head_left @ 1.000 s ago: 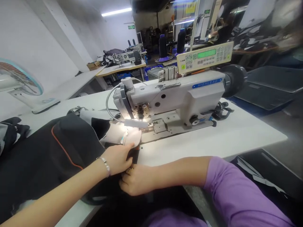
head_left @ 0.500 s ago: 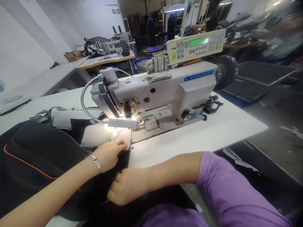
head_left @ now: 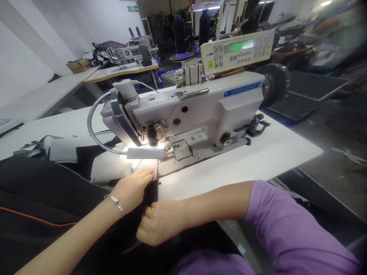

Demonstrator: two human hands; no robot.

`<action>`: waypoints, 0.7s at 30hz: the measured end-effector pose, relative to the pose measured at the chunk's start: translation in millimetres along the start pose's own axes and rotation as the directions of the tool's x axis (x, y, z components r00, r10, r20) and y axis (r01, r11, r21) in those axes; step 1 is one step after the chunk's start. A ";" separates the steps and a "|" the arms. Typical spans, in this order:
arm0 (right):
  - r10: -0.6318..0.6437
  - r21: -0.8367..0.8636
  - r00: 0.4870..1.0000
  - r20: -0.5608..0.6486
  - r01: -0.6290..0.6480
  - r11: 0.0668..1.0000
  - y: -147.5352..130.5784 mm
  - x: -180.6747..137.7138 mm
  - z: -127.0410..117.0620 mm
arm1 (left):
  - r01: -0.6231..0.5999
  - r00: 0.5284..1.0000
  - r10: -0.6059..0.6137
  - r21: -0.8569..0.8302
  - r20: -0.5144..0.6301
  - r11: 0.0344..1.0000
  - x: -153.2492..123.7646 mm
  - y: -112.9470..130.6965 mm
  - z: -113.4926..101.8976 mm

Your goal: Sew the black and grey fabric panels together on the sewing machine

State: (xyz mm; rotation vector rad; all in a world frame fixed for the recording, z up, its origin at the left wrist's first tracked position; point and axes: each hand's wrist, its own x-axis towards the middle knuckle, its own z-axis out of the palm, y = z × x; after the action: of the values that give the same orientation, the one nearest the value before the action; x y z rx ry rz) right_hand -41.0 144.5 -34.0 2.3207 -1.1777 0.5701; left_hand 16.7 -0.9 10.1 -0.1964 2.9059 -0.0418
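Holding the black cloth (head_left: pixel 57 198) flat, the left hand (head_left: pixel 130 191) rests on top of it with fingers stretched toward the needle (head_left: pixel 151 141) of the sewing machine (head_left: pixel 200 110). Its fingertips press a pale, brightly lit piece (head_left: pixel 145 166) right in front of the needle, likely so the cloth does not slide. The left grip is a flat press, not a pinch.

The right hand (head_left: pixel 160 225) sits just beside it, closer to the person, curled into a narrow grip. It seems to pinch the dark edge of the cloth, but the fingers are tucked under, so I cannot tell for sure.

Most of the cloth lies heaped on the left of the white counter (head_left: pixel 258 160), so only its edge reaches the machine. A small lamp (head_left: pixel 146 152) on a bendy neck shines on that spot. A box with buttons (head_left: pixel 236 51) sits on top of the machine.
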 end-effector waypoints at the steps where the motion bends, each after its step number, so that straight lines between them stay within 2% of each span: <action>1: 0.023 0.012 1.000 0.013 -0.023 1.000 1.0 -1.3 -0.2 | -0.001 1.000 0.001 0.009 -0.010 1.000 1.6 -0.6 1.7; 5: 0.107 0.011 0.985 0.132 -0.110 0.994 4.2 -4.0 -3.1 | -0.016 0.995 0.018 0.021 -0.099 1.000 7.8 -7.2 13.0; 8: 0.131 -0.010 0.978 0.162 -0.132 0.991 6.5 -4.7 -5.2 | -0.040 0.979 0.047 0.036 -0.197 0.999 11.9 -10.8 20.8; 15: 0.156 -0.067 0.973 0.167 -0.147 0.987 13.4 -7.3 -2.9 | -0.021 0.946 0.116 0.300 -0.302 0.954 19.0 1.4 18.5; 17: 0.164 -0.076 0.976 0.141 -0.155 0.985 15.5 -9.0 -1.8 | -0.041 0.918 0.172 0.348 -0.356 0.937 20.7 1.4 19.9; 21: 0.200 -0.080 0.967 0.159 -0.190 0.979 19.2 -13.2 0.9 | -0.109 0.823 0.263 0.314 -0.503 0.943 25.1 -6.6 28.5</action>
State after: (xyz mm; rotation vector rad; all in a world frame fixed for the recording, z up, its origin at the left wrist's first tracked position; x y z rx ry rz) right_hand -63.8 142.3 -37.9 2.2482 -1.4926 0.4039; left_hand -0.1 -11.3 -22.9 0.1890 3.4133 -0.5501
